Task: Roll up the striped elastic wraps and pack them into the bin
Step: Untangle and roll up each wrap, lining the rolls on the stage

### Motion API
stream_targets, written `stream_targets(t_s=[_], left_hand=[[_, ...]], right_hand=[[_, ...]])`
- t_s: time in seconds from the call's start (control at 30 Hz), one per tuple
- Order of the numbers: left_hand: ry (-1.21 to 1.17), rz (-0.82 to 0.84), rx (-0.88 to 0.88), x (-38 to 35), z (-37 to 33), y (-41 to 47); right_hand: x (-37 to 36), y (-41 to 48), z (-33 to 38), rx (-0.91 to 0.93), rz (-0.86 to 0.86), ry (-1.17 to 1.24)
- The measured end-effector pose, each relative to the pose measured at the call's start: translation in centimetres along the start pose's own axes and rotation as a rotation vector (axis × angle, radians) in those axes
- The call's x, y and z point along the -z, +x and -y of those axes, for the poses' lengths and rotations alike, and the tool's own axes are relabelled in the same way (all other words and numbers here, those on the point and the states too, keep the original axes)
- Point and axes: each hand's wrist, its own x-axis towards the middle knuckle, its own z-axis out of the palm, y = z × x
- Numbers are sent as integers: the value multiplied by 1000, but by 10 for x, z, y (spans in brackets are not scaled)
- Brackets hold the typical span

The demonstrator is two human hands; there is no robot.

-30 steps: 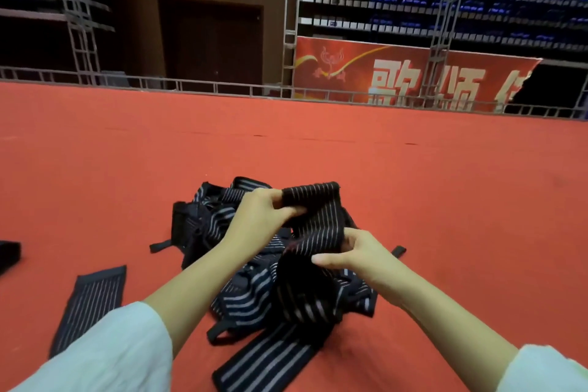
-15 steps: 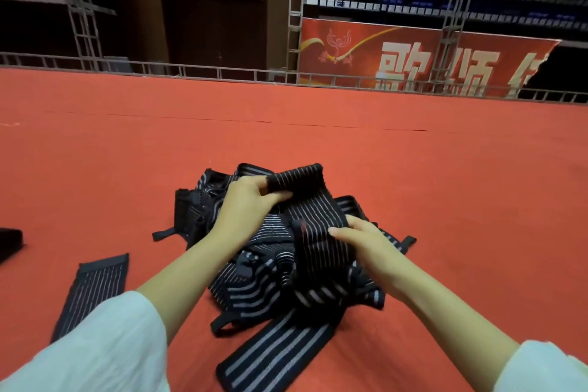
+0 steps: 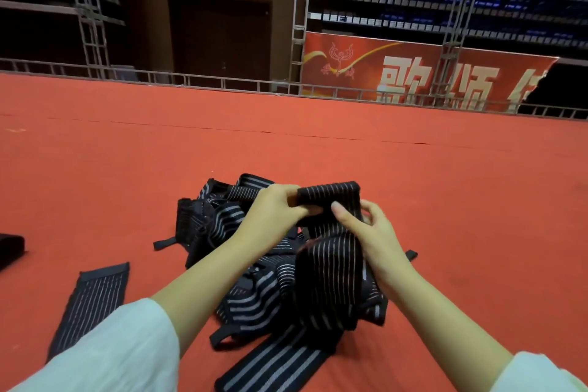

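A black elastic wrap with thin white stripes [image 3: 331, 267] hangs from both hands above a heap of similar striped wraps [image 3: 241, 293] on the red carpet. Its top end is folded over into a short roll [image 3: 331, 196]. My left hand [image 3: 273, 210] pinches the left end of that roll. My right hand [image 3: 366, 229] grips the wrap just below the roll, thumb on the front. The wrap's lower part drapes down onto the heap. No bin is in view.
A single striped wrap [image 3: 92, 299] lies flat on the carpet at the left. A dark object [image 3: 11, 248] sits at the far left edge. Red carpet [image 3: 445, 200] stretches ahead to a metal rail [image 3: 222, 83] and a red banner [image 3: 413, 73].
My right hand has slid up the wrap from its middle to just under the rolled top. The roll at the top looks tighter. The heap has not moved.
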Motion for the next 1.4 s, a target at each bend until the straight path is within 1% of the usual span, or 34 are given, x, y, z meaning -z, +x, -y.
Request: stream_targets(t_s=[0.07, 0.1, 0.17, 0.2, 0.23, 0.3, 0.33, 0.37, 0.43, 0.5, 0.53, 0.57, 0.63, 0.77, 0.9, 0.97, 1.03, 1.07, 1.13, 1.3, 1.4], left_hand=[[-15, 40, 1, -3, -3, 3], [-17, 46, 4, -5, -4, 5], [-38, 22, 12, -7, -4, 7], [-31, -2, 15, -8, -4, 8], [3, -35, 25, -8, -4, 7], [67, -95, 60, -6, -3, 1], [59, -90, 89, -5, 0, -3], [22, -51, 128, -5, 2, -8], [-40, 83, 196, -10, 4, -21], [54, 162, 178, -16, 6, -30], [105, 156, 140, -19, 6, -32], [124, 136, 106, -19, 5, -32], [86, 110, 88, -17, 2, -30], [-66, 65, 150, -10, -1, -27], [-14, -7, 169, -12, 0, -22], [29, -75, 192, -2, 5, -18], [55, -179, 269, 19, 19, -18], [72, -212, 300, 30, 28, -21], [143, -195, 325, 42, 42, -25], [211, -89, 360, 25, 50, -20], [326, -81, 293, 17, 40, -17]], right_hand=[[4, 5, 5, 6, 33, -37], [7, 6, 5, -14, 98, -28], [11, 4, 6, -91, 232, 10], [12, 2, 6, -111, 238, 7], [12, 1, 5, -111, 203, 4], [14, 4, 3, -103, 74, 8], [16, 5, 2, -102, 27, 20], [17, 6, 0, -108, -7, 33], [18, 5, -1, -124, -25, 50], [16, 4, -2, -118, -5, 53], [14, 3, -2, -111, -1, 46], [12, 3, -2, -101, -8, 39], [10, 3, -2, -76, -55, 23], [12, 5, 6, 22, -148, 32], [3, 9, 12, 97, -200, 37], [12, 15, 15, 99, -304, 80], [40, 23, 19, 89, -446, 140], [55, 25, 21, 84, -477, 152], [75, 26, 27, 74, -452, 135], [78, 29, 46, 90, -400, 90], [79, 26, 53, 90, -295, 58]])
